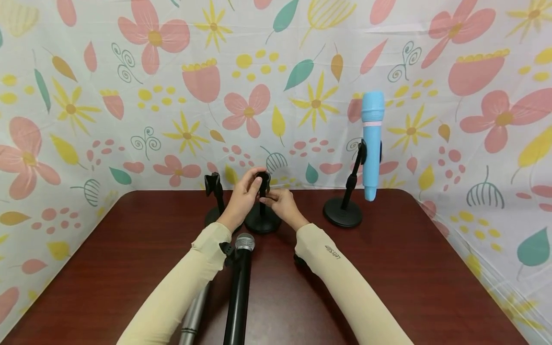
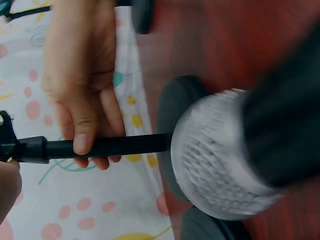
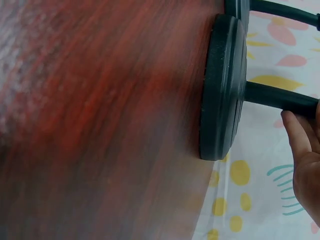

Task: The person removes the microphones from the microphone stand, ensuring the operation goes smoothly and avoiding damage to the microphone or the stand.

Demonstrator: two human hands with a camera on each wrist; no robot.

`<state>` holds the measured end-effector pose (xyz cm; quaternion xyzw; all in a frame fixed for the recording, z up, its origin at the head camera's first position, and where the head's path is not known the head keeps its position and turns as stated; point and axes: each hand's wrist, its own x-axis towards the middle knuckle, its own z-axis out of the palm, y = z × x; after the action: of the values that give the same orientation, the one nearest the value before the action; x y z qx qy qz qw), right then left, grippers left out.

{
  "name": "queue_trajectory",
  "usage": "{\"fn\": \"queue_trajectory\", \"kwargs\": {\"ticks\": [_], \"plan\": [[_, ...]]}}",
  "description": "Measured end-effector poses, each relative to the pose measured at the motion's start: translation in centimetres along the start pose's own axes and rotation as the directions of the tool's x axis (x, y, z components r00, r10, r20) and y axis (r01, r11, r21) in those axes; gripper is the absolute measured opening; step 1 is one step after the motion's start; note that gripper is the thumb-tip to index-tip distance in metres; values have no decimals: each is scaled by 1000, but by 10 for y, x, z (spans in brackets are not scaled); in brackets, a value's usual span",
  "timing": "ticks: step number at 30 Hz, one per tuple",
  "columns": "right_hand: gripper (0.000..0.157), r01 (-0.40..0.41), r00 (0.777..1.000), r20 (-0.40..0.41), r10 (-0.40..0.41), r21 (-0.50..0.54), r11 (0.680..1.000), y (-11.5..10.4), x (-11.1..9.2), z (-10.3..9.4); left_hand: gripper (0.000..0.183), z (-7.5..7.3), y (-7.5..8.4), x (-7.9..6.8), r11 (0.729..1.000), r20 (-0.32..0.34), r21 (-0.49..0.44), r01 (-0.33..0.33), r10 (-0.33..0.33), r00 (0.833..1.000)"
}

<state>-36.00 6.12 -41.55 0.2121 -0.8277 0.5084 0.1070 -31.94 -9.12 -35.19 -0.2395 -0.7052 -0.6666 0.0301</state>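
A black desktop microphone stand (image 1: 263, 223) stands upright near the table's back edge, between both hands. My left hand (image 1: 241, 200) grips the clip at its top with thumb and fingers. Lower down, my right hand (image 1: 282, 205) pinches the pole (image 2: 115, 146), its thumb across the near side and its fingertips behind. The round base (image 3: 223, 90) of this stand shows on the table in the right wrist view. Below the hands lies a black microphone (image 1: 238, 292) with a silver mesh head (image 2: 220, 155), which looms large in the left wrist view.
Left of the hands is another black stand (image 1: 214, 184), partly hidden by my left arm. A silver-grey microphone (image 1: 195, 314) lies beside the black one. On the right, a light blue microphone (image 1: 373, 143) sits in a third stand (image 1: 342, 213). A flowered cloth (image 1: 276, 96) hangs behind the table.
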Motion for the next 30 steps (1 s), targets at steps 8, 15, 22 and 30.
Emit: {"fn": "queue_trajectory", "kwargs": {"ticks": [8,15,22,30], "plan": [[24,-35,999,19,35,23,999,-2,2,2,38,-5,-5,-4,999,15,-14,-46,46,999],[25,-22,999,30,21,26,999,-2,0,0,41,-3,-1,-3,1000,27,-9,-7,8,1000],[25,13,997,75,-7,-83,996,-8,-4,-3,45,-2,0,-6,999,10,45,23,-24,1000],[30,-15,990,133,36,-154,988,-10,-8,-12,48,-4,5,-11,998,-9,27,59,-59,998]]}}
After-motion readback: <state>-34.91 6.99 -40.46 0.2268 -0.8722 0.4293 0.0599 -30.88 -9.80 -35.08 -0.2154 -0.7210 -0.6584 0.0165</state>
